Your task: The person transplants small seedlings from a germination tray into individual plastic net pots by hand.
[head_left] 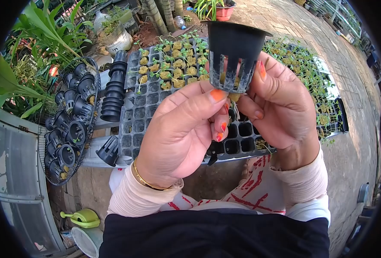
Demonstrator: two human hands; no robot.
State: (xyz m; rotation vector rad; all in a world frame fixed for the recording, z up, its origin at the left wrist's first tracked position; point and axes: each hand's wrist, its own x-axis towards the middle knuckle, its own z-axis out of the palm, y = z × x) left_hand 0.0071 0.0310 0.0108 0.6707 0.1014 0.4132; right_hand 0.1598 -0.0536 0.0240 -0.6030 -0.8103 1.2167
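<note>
A black slotted net pot (pixel 233 51) is raised upright before me, with the thumb and fingers of my right hand (pixel 287 96) closed round its lower right side. At its base shows a yellowish sponge plug (pixel 233 97) with pale roots hanging below. My left hand (pixel 177 133) is pinched there, thumb against the plug's left side and fingers curled beneath; the exact contact is partly hidden. Behind and under both hands lies a black seedling tray (pixel 141 114) with sponge-plug seedlings (pixel 178 63) in its far cells.
On the left, a wire basket (pixel 96 77) holds several net pots. Beside it are a stack of net pots (pixel 113 92) and one loose net pot (pixel 109 150). More seedlings (pixel 306 64) stand at right. A green watering can (pixel 85 218) sits on the ground.
</note>
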